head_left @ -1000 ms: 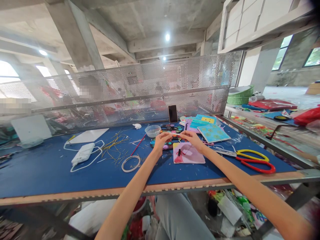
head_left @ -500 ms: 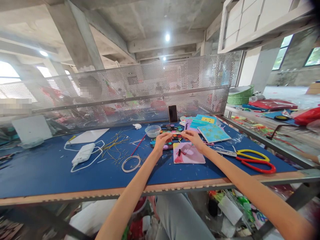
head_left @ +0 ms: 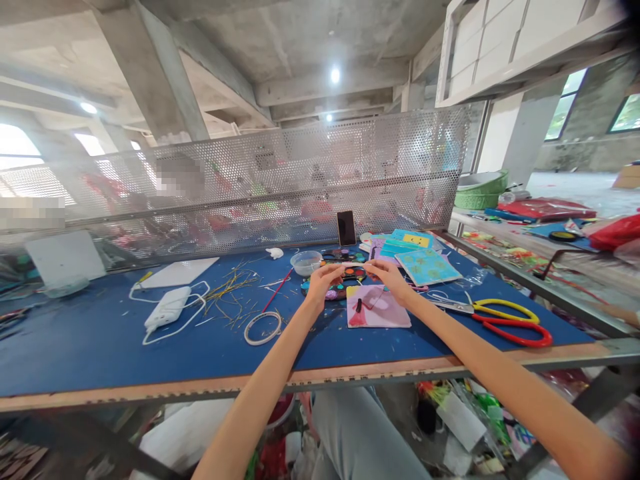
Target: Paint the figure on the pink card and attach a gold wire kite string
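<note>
My left hand (head_left: 325, 280) and my right hand (head_left: 387, 275) are raised over the middle of the blue table, fingertips pinched. Between them stretches a thin pale strip (head_left: 356, 265); its kind is too small to make out. Under my hands lie dark palettes (head_left: 336, 293) with colored paint wells. Just in front of them is a pink painted square panel (head_left: 387, 317) with a red and black figure on it. A clear plastic bowl (head_left: 306, 265) stands beyond my left hand. To the right of my right hand lies a blue painted panel (head_left: 429, 267).
Large scissors (head_left: 515, 321) with red and yellow handles lie at right. A roll ring (head_left: 263, 329), loose golden wires (head_left: 233, 290) and a white corded device (head_left: 167, 307) lie at left. A phone (head_left: 346, 228) leans against the perforated metal screen (head_left: 280, 180) at the back.
My hands stay in nearly the same place. My right fingers have shifted slightly to the right, and the pale strip shows a little more between the hands.
</note>
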Demonstrator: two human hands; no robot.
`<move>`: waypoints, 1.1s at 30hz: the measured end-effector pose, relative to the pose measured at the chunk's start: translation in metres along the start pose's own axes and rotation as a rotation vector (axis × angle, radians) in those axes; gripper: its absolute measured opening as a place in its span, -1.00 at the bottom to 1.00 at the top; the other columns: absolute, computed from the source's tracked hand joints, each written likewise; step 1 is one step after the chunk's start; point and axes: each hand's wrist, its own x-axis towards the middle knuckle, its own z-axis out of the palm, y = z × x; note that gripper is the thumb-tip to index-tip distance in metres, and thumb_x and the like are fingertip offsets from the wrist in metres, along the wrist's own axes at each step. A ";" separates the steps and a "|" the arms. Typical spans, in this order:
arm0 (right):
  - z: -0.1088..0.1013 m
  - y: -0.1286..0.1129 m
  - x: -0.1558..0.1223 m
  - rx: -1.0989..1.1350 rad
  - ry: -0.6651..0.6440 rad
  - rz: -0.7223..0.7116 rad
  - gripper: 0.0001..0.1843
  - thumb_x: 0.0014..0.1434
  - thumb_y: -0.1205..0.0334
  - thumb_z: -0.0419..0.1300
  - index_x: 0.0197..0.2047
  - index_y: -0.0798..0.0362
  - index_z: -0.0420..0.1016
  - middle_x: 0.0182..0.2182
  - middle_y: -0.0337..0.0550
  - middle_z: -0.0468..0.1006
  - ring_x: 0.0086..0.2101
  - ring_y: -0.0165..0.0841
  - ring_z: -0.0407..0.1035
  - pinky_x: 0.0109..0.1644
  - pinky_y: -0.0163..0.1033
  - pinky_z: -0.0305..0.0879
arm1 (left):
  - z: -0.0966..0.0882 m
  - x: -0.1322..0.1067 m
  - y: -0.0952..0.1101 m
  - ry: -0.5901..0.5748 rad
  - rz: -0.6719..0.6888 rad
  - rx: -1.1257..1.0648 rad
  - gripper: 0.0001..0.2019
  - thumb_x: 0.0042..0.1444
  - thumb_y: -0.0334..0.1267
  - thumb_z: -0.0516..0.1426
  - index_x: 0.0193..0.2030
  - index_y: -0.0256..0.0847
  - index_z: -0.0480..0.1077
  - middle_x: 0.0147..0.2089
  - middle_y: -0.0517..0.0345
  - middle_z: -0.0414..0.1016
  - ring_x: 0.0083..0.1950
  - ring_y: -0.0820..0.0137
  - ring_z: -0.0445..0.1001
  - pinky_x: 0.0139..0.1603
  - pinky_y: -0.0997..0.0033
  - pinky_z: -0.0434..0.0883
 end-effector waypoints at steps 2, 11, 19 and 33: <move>0.000 0.000 0.000 -0.002 0.001 -0.005 -0.62 0.34 0.08 0.18 0.14 0.08 0.42 0.09 -0.03 0.47 -0.02 -0.22 0.44 0.05 0.00 0.45 | 0.000 0.000 0.000 -0.001 0.005 -0.003 -0.67 -0.29 -0.08 0.44 -0.41 -0.25 0.60 -0.54 0.20 0.47 -0.46 0.49 0.39 -0.32 0.44 0.32; 0.001 0.001 -0.002 -0.024 -0.063 -0.030 -0.64 0.34 0.09 0.18 0.13 0.07 0.43 0.08 -0.04 0.47 -0.03 -0.22 0.44 0.04 -0.01 0.46 | -0.002 0.001 -0.001 0.017 -0.006 -0.033 -0.68 -0.28 -0.09 0.44 -0.42 -0.25 0.56 -0.54 0.22 0.46 -0.47 0.49 0.40 -0.32 0.44 0.34; 0.005 -0.002 -0.007 -0.055 -0.067 -0.092 -0.52 0.08 -0.22 0.29 -0.30 0.09 0.57 -0.44 -0.16 0.55 -0.36 -0.32 0.39 -0.26 -0.21 0.33 | -0.010 0.008 -0.002 0.017 -0.046 -0.098 -0.65 -0.30 -0.09 0.43 -0.42 -0.25 0.52 -0.43 0.13 0.57 -0.43 0.45 0.50 -0.26 0.41 0.43; -0.142 -0.043 -0.119 -1.231 0.280 -0.276 -0.66 0.27 0.03 -0.01 -0.33 0.00 0.50 -0.30 0.03 0.60 -0.11 -0.04 0.45 -0.03 -0.01 0.34 | -0.023 0.008 0.002 0.054 -0.093 -0.187 -0.64 -0.31 -0.17 0.44 -0.36 -0.27 0.52 -0.39 0.03 0.64 -0.33 0.33 0.63 -0.17 0.40 0.52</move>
